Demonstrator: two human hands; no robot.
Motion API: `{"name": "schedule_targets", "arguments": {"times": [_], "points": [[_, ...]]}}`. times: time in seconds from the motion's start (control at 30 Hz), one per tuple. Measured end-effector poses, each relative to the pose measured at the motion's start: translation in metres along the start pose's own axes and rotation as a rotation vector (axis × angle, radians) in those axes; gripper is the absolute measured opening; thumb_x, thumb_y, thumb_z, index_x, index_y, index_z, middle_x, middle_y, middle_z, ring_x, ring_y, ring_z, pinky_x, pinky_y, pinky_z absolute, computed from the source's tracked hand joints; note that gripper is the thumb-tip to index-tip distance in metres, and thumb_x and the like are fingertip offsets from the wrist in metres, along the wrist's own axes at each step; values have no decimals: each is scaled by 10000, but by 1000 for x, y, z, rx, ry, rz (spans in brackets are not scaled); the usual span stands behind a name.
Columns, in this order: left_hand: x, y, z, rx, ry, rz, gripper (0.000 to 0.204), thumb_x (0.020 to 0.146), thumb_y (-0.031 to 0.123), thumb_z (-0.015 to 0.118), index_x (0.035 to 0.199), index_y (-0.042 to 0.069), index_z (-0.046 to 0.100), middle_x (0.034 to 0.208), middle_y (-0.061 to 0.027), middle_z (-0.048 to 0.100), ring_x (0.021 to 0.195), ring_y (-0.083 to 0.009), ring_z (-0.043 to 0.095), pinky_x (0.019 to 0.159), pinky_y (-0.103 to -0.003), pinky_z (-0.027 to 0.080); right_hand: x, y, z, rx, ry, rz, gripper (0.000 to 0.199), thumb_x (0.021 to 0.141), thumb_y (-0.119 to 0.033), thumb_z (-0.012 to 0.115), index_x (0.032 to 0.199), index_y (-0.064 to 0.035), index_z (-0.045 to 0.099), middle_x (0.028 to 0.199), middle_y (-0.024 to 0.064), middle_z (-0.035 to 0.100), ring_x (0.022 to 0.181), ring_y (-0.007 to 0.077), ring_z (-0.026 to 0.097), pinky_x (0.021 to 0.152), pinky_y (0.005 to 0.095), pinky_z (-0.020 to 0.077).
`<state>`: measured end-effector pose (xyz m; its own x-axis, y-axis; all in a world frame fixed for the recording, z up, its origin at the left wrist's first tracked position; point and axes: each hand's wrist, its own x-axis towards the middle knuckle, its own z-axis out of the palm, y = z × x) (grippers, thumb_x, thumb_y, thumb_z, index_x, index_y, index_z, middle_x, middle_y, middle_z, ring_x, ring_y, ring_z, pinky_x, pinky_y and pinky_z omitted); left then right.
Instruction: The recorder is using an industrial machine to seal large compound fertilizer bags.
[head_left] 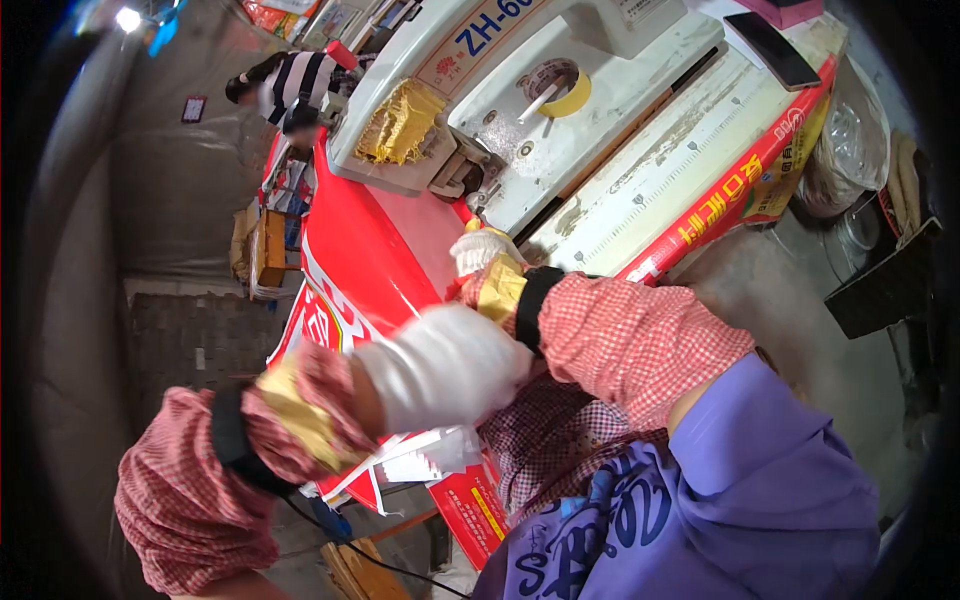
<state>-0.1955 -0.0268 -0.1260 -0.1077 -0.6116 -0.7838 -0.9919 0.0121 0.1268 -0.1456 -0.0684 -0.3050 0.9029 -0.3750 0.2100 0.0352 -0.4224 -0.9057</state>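
White cotton-gloved left hand (445,365), blurred, raised over the glossy red printed sheet (375,260) on the machine bed, fingers curled narrow, grip not clear enough to tell. White-gloved right hand (483,250) pressed down on the same sheet's edge just beside the grey metal machine head (440,150), whether pinching it hidden. Yellow tape roll (570,95) on the white machine top (640,150), black phone (772,48) well apart near the far corner.

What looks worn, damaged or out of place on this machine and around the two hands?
The white machine table shows scraped, worn patches along its ruler edge. A roll of yellow tape lies on top of the machine. The left hand is motion-blurred above the red printed sheet.
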Motion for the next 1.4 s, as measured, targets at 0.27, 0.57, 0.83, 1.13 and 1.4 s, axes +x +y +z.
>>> {"name": "schedule_targets", "arguments": {"times": [0.27, 0.57, 0.83, 1.13, 1.4], "points": [[-41, -37, -60, 315, 74, -29, 190, 657, 292, 664, 754, 129, 676, 664, -72, 615, 662, -277, 592, 613, -372, 469, -46, -4, -18, -510, -122, -6, 266, 855, -276, 429, 944, -78, 583, 817, 90, 572, 783, 228, 560, 724, 342, 454], [9, 16, 40, 208, 350, 109, 68, 617, 163, 596, 636, 99, 586, 570, -85, 547, 560, -266, 586, 468, -367, 457, -3, -3, -12, -458, 206, 152, 136, 733, -134, 516, 758, -76, 636, 736, 128, 624, 699, 297, 617, 556, 394, 485], [40, -119, 46, 405, 460, -311, 78, 657, 178, 606, 658, 111, 647, 644, -95, 622, 617, -281, 621, 538, -384, 496, 26, 5, -32, 1253, -241, 747, 217, 828, -185, 520, 1025, -107, 569, 941, 79, 615, 844, 215, 596, 757, 396, 477], [6, -178, 65, 333, 447, -507, 57, 678, 147, 590, 694, 99, 615, 655, -117, 603, 628, -299, 601, 545, -400, 477, 16, -17, 2, -87, -96, -72, 693, 725, -276, 610, 1307, -35, 323, 1236, 198, 456, 1145, 336, 434, 956, 373, 366], [-205, -73, 117, 340, 1380, -633, 156, 682, 1, 615, 828, 58, 609, 1055, -131, 548, 1020, -239, 517, 896, -373, 410, 57, -63, 44, -848, -115, -491, 271, 793, -200, 494, 1031, -98, 573, 1070, 99, 543, 1087, 257, 472, 907, 385, 357]]}}
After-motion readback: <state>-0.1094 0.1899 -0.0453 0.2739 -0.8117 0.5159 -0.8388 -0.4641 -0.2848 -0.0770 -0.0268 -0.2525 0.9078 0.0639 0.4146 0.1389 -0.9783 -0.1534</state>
